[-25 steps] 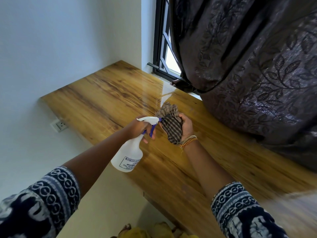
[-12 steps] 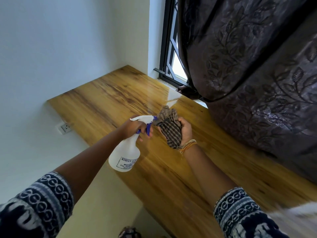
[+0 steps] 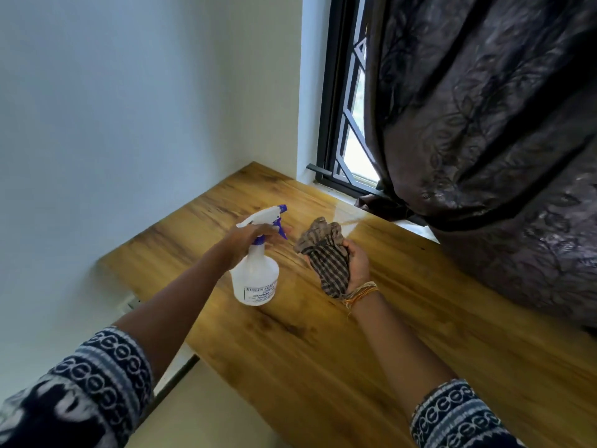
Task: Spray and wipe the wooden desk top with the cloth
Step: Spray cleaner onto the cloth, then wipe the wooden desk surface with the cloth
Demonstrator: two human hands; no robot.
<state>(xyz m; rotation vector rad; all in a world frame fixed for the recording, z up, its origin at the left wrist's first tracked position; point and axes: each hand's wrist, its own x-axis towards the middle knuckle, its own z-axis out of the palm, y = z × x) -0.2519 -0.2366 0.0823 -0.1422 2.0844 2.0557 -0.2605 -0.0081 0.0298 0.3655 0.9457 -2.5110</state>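
A: What do the hands hold?
B: The left hand (image 3: 248,236) grips the neck of the bottle (image 3: 256,273), a finger at the blue trigger, nozzle aimed toward one o'clock. The right hand (image 3: 353,265), palm up, clutches the bunched checked cloth (image 3: 326,257).

A: Where is all that?
B: Both hang above the counter (image 3: 323,350), the bottle at nine o'clock of the cloth, near but apart. Whether the bottle's base touches the wood I cannot tell.

A: And round about?
B: A dark curtain (image 3: 484,124) falls at two o'clock, its hem resting on the counter's far edge. A barred window (image 3: 347,124) shows at twelve, a wall socket (image 3: 129,303) at eight, under the counter
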